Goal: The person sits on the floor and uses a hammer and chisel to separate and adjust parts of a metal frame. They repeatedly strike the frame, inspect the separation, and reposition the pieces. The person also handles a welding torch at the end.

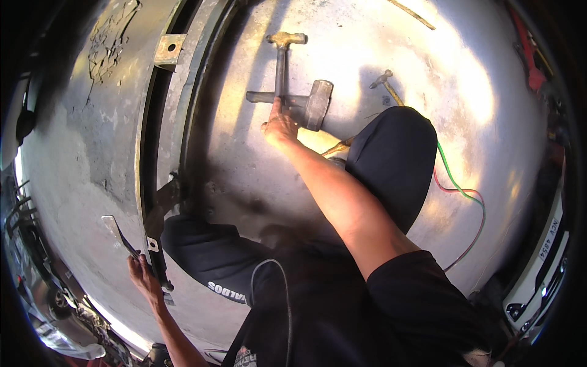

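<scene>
My right hand [282, 128] reaches forward and is closed around the lower end of the handle of a hammer [281, 67] with a worn, yellowish head. Its index finger lies along the handle. That handle crosses over the handle of a sledgehammer [318, 105] with a heavy grey head. At the left, my left hand [145, 280] grips a thin, flat metal tool [121, 235] with a bent end, beside a long metal rail [147, 165]. A smaller ball-peen hammer [383, 79] lies beyond my right knee.
A brass-coloured torch [337, 147] lies partly hidden by my right leg. Green and red hoses [471, 194] curve across the concrete floor at right. A bracket with a hole [169, 49] sits on the rail. Vehicles [544, 257] stand along both edges. A thin rod [413, 13] lies far ahead.
</scene>
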The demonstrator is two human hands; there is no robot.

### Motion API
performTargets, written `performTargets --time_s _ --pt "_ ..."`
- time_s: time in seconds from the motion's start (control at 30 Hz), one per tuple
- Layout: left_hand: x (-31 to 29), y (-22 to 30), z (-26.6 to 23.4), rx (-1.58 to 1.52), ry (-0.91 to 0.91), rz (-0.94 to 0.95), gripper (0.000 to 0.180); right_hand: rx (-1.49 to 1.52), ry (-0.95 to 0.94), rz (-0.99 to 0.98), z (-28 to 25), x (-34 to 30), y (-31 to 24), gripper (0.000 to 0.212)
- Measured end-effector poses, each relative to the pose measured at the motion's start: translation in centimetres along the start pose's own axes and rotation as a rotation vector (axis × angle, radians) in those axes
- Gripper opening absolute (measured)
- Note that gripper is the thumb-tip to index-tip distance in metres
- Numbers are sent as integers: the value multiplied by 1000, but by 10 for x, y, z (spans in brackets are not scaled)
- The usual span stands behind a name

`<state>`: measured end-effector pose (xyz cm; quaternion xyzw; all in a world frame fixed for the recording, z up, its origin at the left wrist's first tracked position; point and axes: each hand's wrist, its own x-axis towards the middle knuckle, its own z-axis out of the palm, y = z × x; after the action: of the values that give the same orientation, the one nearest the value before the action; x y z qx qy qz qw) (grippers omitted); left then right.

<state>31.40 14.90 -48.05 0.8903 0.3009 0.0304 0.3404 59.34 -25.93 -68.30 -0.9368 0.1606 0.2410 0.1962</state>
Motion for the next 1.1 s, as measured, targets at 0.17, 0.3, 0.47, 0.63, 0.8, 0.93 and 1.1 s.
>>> performTargets --time_s 0.17,0.3,0.47,0.63,0.8,0.93,1.1 --pt "14 -8 2 -3 9 75 25 380 -57 73 31 57 37 105" --pt "21 -1 0 -9 -19 -37 28 696 14 35 45 60 35 92" --pt "17 -33 -13 -165 -61 -106 33 1172 12 -12 -15 41 -26 20" --pt "-3 -24 -2 -231 -58 -109 25 997 -118 20 -25 -11 -45 35" --pt "-2 -18 0 -162 -51 -57 21 409 -274 23 3 -41 -15 49" --pt "18 -13 -5 -10 -108 -17 24 119 -293 47 13 -28 40 46" --pt "30 -27 -11 -61 -14 102 32 185 -69 -136 -57 -23 -14 75"
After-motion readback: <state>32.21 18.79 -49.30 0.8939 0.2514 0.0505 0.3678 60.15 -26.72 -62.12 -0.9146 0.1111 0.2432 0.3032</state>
